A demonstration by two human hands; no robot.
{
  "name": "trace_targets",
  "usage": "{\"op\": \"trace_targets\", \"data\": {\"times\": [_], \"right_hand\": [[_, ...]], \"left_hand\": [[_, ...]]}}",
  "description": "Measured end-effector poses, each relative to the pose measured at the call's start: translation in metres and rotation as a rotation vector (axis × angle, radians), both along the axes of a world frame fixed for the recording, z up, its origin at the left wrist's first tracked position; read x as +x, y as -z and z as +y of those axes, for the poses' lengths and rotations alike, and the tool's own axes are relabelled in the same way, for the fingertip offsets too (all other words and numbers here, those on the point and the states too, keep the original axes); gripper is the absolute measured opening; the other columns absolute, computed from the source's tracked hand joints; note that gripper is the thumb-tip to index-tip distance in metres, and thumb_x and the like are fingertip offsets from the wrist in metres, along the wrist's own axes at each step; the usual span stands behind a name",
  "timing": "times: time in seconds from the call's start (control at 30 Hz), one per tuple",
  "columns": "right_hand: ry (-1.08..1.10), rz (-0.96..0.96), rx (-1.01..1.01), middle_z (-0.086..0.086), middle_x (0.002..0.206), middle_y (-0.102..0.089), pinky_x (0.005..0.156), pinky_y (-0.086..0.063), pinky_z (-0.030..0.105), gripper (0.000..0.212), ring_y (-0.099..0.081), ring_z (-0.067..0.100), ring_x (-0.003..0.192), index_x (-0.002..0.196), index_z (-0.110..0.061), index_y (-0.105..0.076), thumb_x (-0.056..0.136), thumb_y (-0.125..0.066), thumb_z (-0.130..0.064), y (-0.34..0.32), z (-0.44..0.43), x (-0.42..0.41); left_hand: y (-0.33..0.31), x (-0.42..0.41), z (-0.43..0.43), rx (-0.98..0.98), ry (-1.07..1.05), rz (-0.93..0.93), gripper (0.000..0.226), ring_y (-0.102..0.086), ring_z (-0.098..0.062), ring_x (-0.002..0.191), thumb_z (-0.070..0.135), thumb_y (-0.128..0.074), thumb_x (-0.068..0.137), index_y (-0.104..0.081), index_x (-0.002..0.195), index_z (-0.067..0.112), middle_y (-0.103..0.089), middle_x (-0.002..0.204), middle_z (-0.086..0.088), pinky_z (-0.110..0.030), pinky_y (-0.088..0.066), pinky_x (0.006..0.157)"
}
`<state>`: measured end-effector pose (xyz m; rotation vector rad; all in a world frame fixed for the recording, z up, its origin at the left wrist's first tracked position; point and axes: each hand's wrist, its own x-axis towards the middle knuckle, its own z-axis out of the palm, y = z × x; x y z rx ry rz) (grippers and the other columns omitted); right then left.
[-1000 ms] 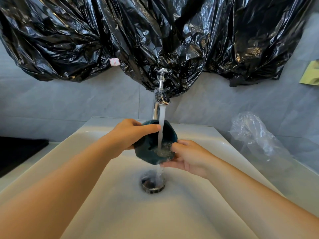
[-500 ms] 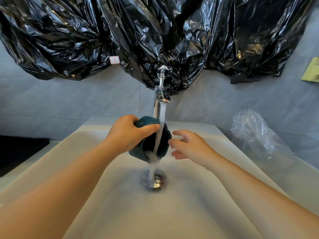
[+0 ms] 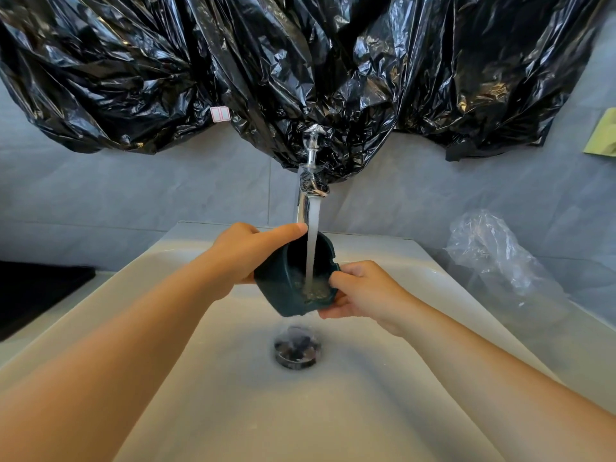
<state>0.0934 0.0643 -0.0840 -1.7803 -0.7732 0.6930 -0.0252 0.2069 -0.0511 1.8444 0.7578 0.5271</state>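
Black plastic sheeting (image 3: 300,61) hung above a white sink (image 3: 366,411). A person's left hand (image 3: 246,255) gripped a dark teal dish (image 3: 283,288) by its left wall, thumb along the top rim; the right hand (image 3: 363,291) pinched the right rim. The tilted dish sat between both hands, under water (image 3: 313,241) from the tap (image 3: 308,195), over the drain (image 3: 297,348).

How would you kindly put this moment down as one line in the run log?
action: rinsing | left hand: grips bowl at rim | right hand: holds bowl's lower side | tap: running into bowl | place: over sink
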Motion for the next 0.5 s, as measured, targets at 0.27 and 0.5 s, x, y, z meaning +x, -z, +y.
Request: {"op": "trace_targets", "data": {"times": [0.27,0.5], "right_hand": [[-0.045,0.302,-0.034,0.024,0.096,-0.072,0.066,-0.061,0.026,0.03,-0.074,0.024,0.076,0.117,0.007,-0.06,0.099,-0.05,-0.015,-0.004,-0.001,-0.002],[-0.013,-0.235,-0.102,0.012,0.097,-0.073,0.076,-0.061,0.031,0.023,-0.074,0.022,0.077,0.109,-0.012,-0.062,0.095,-0.058,-0.029,-0.004,-0.003,0.008]], "left_hand": [[0.001,-0.001,-0.01,0.096,-0.025,-0.024,0.039,-0.07,-0.024,0.081,0.041,-0.076,0.074,-0.063,0.089,0.007,-0.071,0.088,-0.013,-0.037,-0.061,0.072],[0.005,-0.001,-0.01,0.315,-0.018,0.056,0.049,-0.054,-0.018,0.067,0.054,-0.07,0.075,-0.066,0.087,0.007,-0.063,0.077,-0.008,-0.029,-0.041,0.059]]}}
